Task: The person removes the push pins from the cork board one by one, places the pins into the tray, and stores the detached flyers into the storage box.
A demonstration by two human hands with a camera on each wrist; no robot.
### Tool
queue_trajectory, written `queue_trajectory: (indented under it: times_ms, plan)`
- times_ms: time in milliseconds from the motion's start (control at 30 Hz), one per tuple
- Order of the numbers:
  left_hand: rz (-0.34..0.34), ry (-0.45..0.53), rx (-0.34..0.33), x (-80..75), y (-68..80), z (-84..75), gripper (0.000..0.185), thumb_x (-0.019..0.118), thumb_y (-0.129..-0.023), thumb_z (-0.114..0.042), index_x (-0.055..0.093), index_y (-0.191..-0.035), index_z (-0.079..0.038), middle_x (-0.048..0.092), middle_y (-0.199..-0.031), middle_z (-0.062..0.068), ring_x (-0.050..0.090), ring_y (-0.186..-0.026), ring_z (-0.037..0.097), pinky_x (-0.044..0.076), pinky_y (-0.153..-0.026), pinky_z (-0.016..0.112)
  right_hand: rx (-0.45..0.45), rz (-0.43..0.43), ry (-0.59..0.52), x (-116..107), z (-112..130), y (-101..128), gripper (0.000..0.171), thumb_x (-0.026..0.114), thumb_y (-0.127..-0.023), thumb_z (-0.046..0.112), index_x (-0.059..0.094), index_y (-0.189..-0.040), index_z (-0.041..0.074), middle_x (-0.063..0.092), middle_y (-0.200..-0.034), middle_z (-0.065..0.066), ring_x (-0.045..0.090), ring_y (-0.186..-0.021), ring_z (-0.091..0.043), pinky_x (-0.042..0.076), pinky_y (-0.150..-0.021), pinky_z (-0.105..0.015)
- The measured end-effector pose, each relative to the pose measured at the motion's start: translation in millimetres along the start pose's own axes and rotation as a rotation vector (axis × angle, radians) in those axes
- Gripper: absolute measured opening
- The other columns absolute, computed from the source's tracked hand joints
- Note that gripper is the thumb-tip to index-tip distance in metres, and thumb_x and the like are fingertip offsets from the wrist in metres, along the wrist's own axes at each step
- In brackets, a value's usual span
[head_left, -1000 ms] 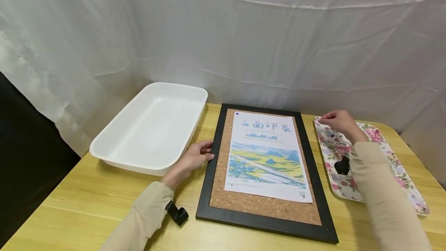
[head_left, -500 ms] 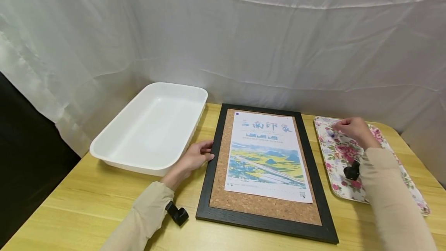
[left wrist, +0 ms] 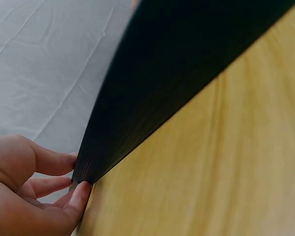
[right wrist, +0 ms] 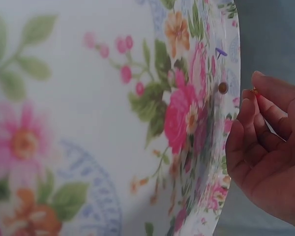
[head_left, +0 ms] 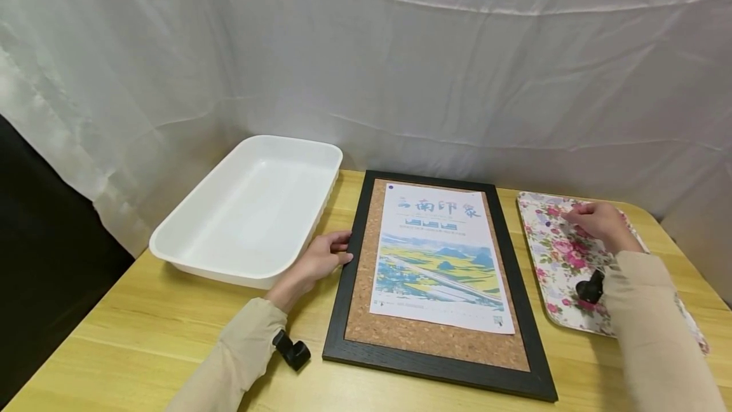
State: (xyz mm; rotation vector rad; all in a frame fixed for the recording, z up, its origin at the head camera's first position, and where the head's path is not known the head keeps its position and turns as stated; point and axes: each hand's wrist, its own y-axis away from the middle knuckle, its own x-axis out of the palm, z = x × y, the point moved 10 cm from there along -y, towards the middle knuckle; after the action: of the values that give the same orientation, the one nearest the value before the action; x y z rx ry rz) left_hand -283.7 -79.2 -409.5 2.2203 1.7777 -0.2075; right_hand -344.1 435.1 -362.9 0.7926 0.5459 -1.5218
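The board (head_left: pixel 434 339) lies flat on the table, between a white tub and a flowered tray, its cork bordered by a black frame (head_left: pixel 434 367). On the cork is a sheet (head_left: pixel 443 259) printed with blue characters above a landscape of yellow fields and blue hills; a purple pin (head_left: pixel 391 187) sits at its upper left corner. The left hand (head_left: pixel 320 256) rests loosely at the frame's left edge — fingertips and thumb touching it, not closed round it. The right hand (head_left: pixel 595 220), over the far part of the tray (head_left: pixel 534 227), has thumb and forefinger pinched on a small gold thing (right wrist: pixel 254 90) — too little shows to name it. Near those fingertips, another purple pin (right wrist: pixel 220 52) and a brown stud (right wrist: pixel 222 88) are on the tray. The tub (head_left: pixel 246 208) stands left of the board on the table (head_left: pixel 143 336), and a pale curtain (head_left: pixel 400 68) hangs behind everything.
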Motion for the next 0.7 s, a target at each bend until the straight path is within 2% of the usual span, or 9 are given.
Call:
queue_trajectory:
  times_ms: [267,433,600,700]
  plan:
    - [-0.005,-0.004,-0.006,-0.9,0.6,0.1,0.052,0.059,-0.092,0.004,0.045,-0.142,0.003,0.053,-0.135,0.018,0.05,-0.12,0.032,0.047,-0.092,0.039,0.015,-0.045,0.024,-3,-14,0,0.047,0.056,-0.097,0.028,0.055,-0.11,-0.017,0.061,-0.088,-0.012,0.053,-0.073,-0.017,0.047,-0.06,-0.032]
    - [-0.003,-0.004,-0.002,-0.8,0.9,-0.5,0.052,0.059,-0.092,0.005,0.045,-0.142,0.003,0.053,-0.134,0.018,0.051,-0.12,0.032,0.047,-0.091,0.039,0.022,-0.056,-0.043,0,-25,-2,0.047,0.056,-0.097,0.025,0.057,-0.112,-0.019,0.062,-0.08,-0.003,0.055,-0.068,-0.012,0.048,-0.058,-0.03]
    - [-0.003,0.001,0.001,-0.4,0.8,-0.6,0.052,0.059,-0.092,0.005,0.045,-0.142,0.003,0.053,-0.134,0.018,0.051,-0.119,0.031,0.048,-0.09,0.038,0.066,-0.059,-0.152,1,-34,-4,0.036,0.058,-0.096,0.024,0.064,-0.106,-0.01,0.062,-0.071,0.007,0.057,-0.063,-0.006,0.049,-0.057,-0.027]
    - [-0.006,0.006,0.0,-0.3,0.9,-0.4,0.052,0.059,-0.092,0.005,0.045,-0.142,0.003,0.053,-0.134,0.018,0.051,-0.119,0.031,0.048,-0.089,0.038,0.085,-0.047,-0.177,1,-39,-5,0.029,0.059,-0.096,0.024,0.067,-0.102,-0.003,0.062,-0.071,0.009,0.057,-0.063,-0.005,0.05,-0.057,-0.026]
